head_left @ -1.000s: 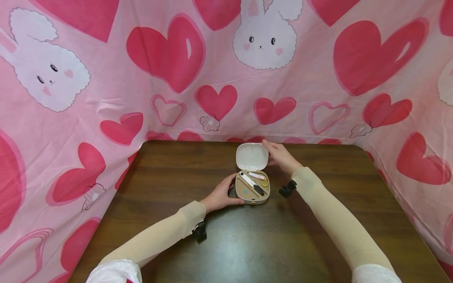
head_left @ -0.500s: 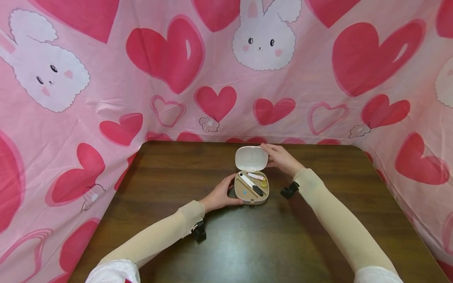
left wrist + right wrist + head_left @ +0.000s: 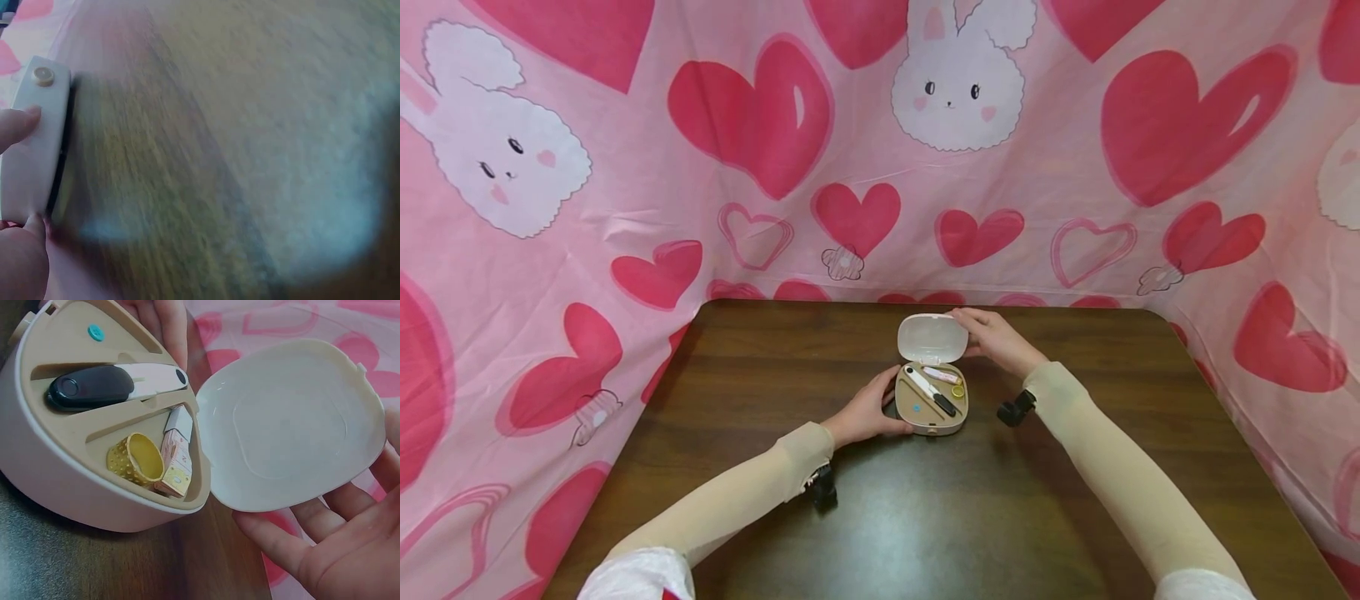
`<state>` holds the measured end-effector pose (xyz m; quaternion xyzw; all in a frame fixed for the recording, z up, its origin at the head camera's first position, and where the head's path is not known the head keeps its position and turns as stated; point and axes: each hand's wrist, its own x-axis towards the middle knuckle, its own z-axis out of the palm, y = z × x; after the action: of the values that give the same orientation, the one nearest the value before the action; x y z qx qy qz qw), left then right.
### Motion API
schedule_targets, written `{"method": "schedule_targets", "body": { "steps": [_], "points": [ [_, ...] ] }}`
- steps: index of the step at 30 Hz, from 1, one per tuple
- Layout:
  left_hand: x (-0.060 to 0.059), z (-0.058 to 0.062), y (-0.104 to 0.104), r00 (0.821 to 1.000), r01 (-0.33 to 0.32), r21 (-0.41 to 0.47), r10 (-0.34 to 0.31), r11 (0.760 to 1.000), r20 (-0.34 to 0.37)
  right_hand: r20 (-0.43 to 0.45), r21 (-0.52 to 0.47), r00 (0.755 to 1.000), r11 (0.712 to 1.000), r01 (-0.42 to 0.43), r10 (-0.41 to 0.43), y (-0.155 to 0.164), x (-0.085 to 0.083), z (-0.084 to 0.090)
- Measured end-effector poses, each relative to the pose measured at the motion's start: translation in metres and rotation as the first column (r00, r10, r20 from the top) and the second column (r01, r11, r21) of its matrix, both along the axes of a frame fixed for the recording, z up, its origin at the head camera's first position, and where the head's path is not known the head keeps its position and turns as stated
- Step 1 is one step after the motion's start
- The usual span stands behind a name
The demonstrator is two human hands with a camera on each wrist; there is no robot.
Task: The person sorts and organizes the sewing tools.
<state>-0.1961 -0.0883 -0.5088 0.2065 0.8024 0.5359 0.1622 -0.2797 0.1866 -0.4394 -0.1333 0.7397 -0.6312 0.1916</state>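
Note:
A small white sewing box (image 3: pixel 931 431) with a beige inner tray stands on the table, its white lid (image 3: pixel 932 338) raised at the back hinge. My left hand (image 3: pixel 867 413) grips the box's left side, thumb near the front button catch (image 3: pixel 43 75). At the lid's right edge, my right hand (image 3: pixel 998 340) holds it, with fingers (image 3: pixel 269 540) behind the lid in the right wrist view. Inside the tray lie a white tool with a black end (image 3: pixel 94 387), a yellow dimpled thimble (image 3: pixel 135 459), a folded pink-and-white strip (image 3: pixel 177 453) and a blue button (image 3: pixel 95 332).
The dark wooden table (image 3: pixel 760 350) extends around the box on all sides. A pink cloth with hearts and rabbits (image 3: pixel 865 150) hangs behind the table and along both sides. Each wrist wears a black camera (image 3: pixel 1017 408).
The lid has tilted forward a little toward the tray, and my right hand has come slightly down with it. My left hand keeps its grip on the box.

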Motion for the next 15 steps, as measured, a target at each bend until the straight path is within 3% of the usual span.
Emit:
{"method": "schedule_targets", "body": {
  "steps": [7,15],
  "points": [
    [-0.001,-0.001,0.001,1.000,-0.001,0.020,0.001,1.000,0.005,-0.059,0.024,0.995,0.997,-0.077,0.078,0.004,0.006,0.000],
    [0.001,-0.002,0.002,1.000,-0.009,0.008,0.008,1.000,0.003,-0.057,0.071,0.991,0.991,-0.115,0.119,0.011,0.011,-0.004]
  ]
}}
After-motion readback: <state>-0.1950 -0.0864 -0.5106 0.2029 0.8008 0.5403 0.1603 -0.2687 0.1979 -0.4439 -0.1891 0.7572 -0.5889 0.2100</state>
